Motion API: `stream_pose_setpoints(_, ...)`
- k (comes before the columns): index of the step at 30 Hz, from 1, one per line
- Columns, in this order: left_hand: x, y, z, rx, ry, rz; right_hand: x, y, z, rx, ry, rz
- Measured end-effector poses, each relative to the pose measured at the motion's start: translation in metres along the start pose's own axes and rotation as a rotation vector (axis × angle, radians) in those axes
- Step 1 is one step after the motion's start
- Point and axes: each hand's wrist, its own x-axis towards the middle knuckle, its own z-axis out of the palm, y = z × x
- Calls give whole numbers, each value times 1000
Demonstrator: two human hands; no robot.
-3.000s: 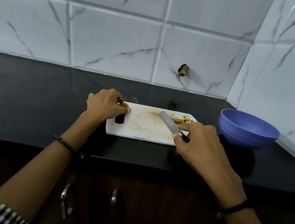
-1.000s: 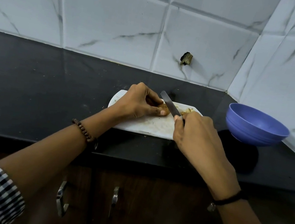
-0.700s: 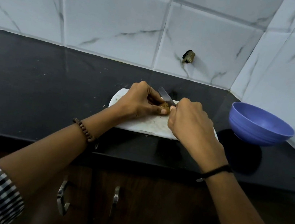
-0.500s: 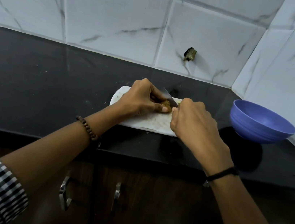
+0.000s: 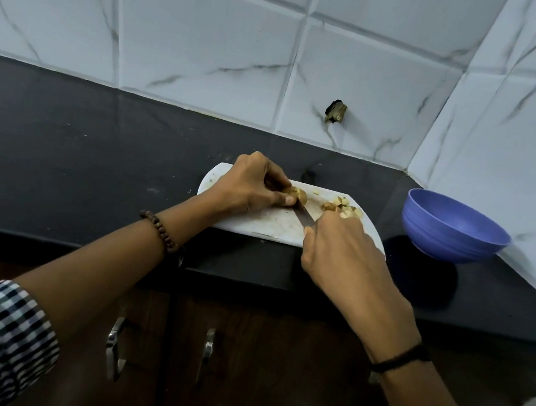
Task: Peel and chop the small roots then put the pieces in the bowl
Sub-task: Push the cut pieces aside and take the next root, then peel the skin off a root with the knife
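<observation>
**A:** White plastic cutting board [image 5: 258, 224] lies on the black counter [image 5: 76, 158]. State the position of the work piece.

**B:** One small root [image 5: 296, 193] sits on the board, pinched by the left hand [image 5: 248, 188] between thumb and curled fingers. The right hand [image 5: 340, 244] is wrapped round the handle of the knife [image 5: 305, 217]. The blade tip meets the root just beside the left thumb.

**A:** Primary hazard?

**B:** Probably a cut to that thumb. The root is small and round, so it can roll or slip under blade pressure, and the edge then runs toward the thumb.

**A:** Secondary hazard?

**B:** Chopped pieces [image 5: 341, 207] lie near the board's far right corner, just beyond the right hand. A sweep of the knuckles can push them onto the counter. The purple bowl [image 5: 452, 228] stands apart to the right with no pieces visible inside, so the transfer is not yet done.
</observation>
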Motion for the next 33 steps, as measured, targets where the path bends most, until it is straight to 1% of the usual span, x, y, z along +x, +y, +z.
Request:
stream_pose_setpoints(8, 2, 11, 2, 33, -77, 6, -16, 14, -19, -23, 4, -13)
stream_pose_setpoints(10, 2, 7, 2, 42, -78, 7, -18, 17, -20, -21, -26, -16)
stream_pose_setpoints(12, 2, 5, 0, 43, -37, 7, -19, 21, -22, -18, -52, -16)
stream_pose_setpoints(17, 1, 6, -8, 117, 59, 64, -20, 36, -29, 14, -4, 13)
stream_pose_setpoints(19, 2, 5, -9, 94, 95, 25, -22, 41, -31, 44, 39, 5)
stream_pose_setpoints(21, 3, 4, -10, 7, 137, -39, -23, 42, -33, 91, 71, -2)
stream_pose_setpoints(23, 3, 2, -12, -39, 206, -79, -22, 43, -36, 144, 101, -18)
stream_pose_setpoints(25, 5, -1, -14, 45, 264, -85, -20, 43, -38, 183, 123, -26)
stream_pose_setpoints(27, 7, -7, -16, 149, 278, -106, -16, 43, -38, 202, 136, -24)
stream_pose_setpoints(30, 7, -13, -16, 297, 214, -142, -10, 45, -34, 227, 156, -14)
stream_pose_setpoints(33, 6, -16, -14, 527, 150, -135, -4, 47, -29, 238, 173, -3)
